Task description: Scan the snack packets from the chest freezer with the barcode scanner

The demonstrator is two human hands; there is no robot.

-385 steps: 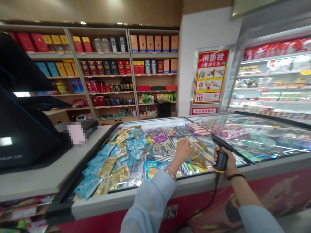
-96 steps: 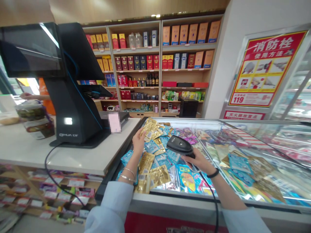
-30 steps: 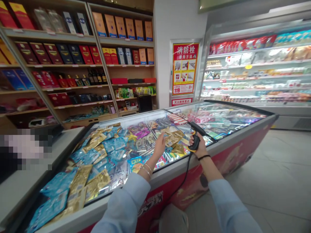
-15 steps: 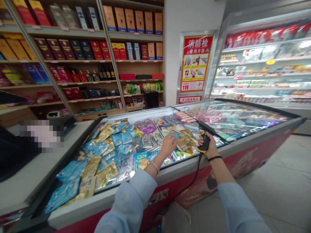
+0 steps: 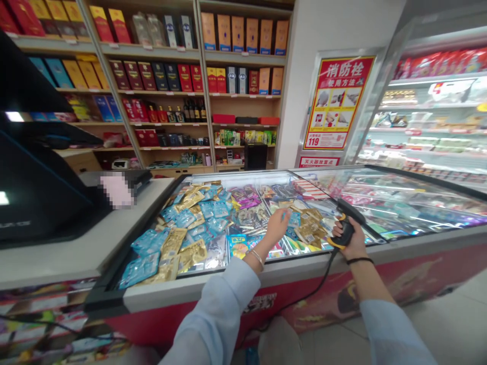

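Observation:
A handheld scanner [image 5: 345,230], black and yellow, is gripped in my right hand [image 5: 355,237] above the front rim of the freezer [image 5: 409,242]. Its cable hangs down across the red front panel. My left hand [image 5: 277,225] hovers over the packets with its fingers loosely bent and apart, and nothing shows in them. Just to the right of those fingers lies a small blue packet [image 5: 294,219], beside a pile of gold packets [image 5: 310,227]. Many more blue packets [image 5: 146,242] and gold packets [image 5: 193,253] are heaped at the freezer's left end.
A counter [image 5: 152,203] with a black machine [image 5: 45,187] borders the freezer on the left. Behind stand shelves [image 5: 245,57] of boxes and bottles. A red fire-hydrant poster [image 5: 340,104] hangs on the wall, and a refrigerated display [image 5: 437,126] stands at the right.
The view has turned left, bringing the black machine further in. My left hand has drawn slightly leftward off the small blue packet. The scanner remains in my right hand.

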